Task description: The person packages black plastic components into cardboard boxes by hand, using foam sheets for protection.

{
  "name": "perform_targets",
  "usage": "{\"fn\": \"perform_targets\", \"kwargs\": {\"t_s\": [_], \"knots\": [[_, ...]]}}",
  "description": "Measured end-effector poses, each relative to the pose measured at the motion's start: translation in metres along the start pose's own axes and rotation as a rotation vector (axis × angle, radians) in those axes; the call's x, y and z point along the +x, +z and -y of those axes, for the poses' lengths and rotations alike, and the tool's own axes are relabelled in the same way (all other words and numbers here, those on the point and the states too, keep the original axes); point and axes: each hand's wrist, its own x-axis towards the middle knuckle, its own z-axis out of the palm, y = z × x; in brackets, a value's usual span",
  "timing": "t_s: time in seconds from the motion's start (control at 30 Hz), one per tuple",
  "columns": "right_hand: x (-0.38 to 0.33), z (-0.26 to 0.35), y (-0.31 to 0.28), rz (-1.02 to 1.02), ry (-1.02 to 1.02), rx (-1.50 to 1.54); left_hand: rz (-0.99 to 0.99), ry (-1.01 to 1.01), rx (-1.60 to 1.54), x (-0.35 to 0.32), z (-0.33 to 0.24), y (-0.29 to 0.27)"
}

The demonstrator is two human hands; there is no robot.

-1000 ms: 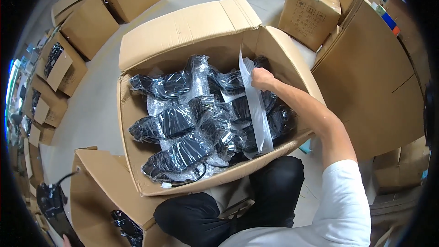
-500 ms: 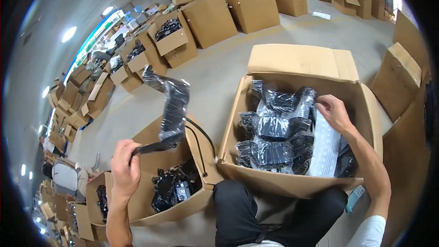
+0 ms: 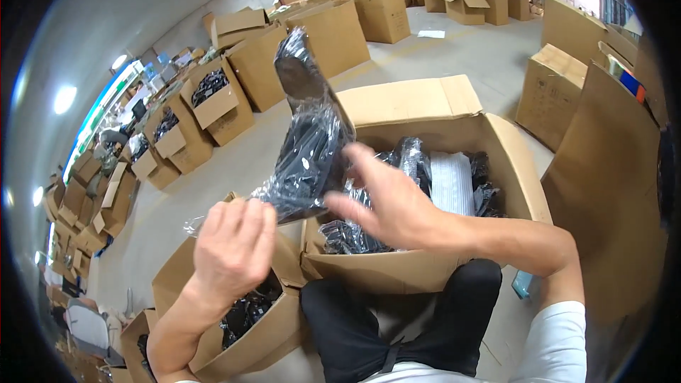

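My left hand [image 3: 237,248] is closed around the lower left end of a black plastic part [image 3: 308,149] wrapped in clear film. This angled part is raised above the boxes. At its right side is my right hand [image 3: 397,202], slightly blurred, with thumb and fingers spread at the part's edge; whether it touches is hard to tell. Behind that hand an open carton [image 3: 397,273] holds several film-wrapped black parts [image 3: 411,159] and a pale ribbed strip [image 3: 452,184]. Below my left hand a second open carton [image 3: 277,337] contains more black parts [image 3: 245,315], partly hidden by my arm.
Tall cardboard sheets and boxes [image 3: 550,96] stand at the right. A row of open cartons [image 3: 216,103] runs along the left and back, some filled with black parts. A white sheet [image 3: 431,34] lies on the floor. A teal object [image 3: 522,285] is beside my knee.
My right hand has left the strip in the carton and moved left to the wrapped part. The part has been turned and brought nearer the middle. The whole view has shifted.
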Motion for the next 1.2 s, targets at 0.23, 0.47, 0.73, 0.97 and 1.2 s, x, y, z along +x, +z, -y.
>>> {"fn": "perform_targets", "kwargs": {"t_s": [0.23, 0.47, 0.73, 0.97, 1.2], "knots": [[0.03, -0.1, 0.009, -0.264, 0.611, 1.038, 0.117, 0.291, 0.164, 0.073, -0.068, 0.002], [0.021, -0.084, -0.049, -0.232, 0.236, 1.145, -0.2, -0.179, -0.874, 0.099, -0.021, -0.034], [0.038, -0.047, -0.079, -0.156, 0.203, 0.685, -0.283, -1.033, -2.001, 0.112, -0.059, 0.074], [0.019, -0.044, -0.083, -0.322, 0.155, 0.0, -0.493, -0.969, -1.413, 0.166, -0.12, 0.093], [0.003, -0.035, -0.118, -0.285, 0.331, -0.116, -0.376, -0.692, -1.682, 0.177, -0.135, 0.115]]}}
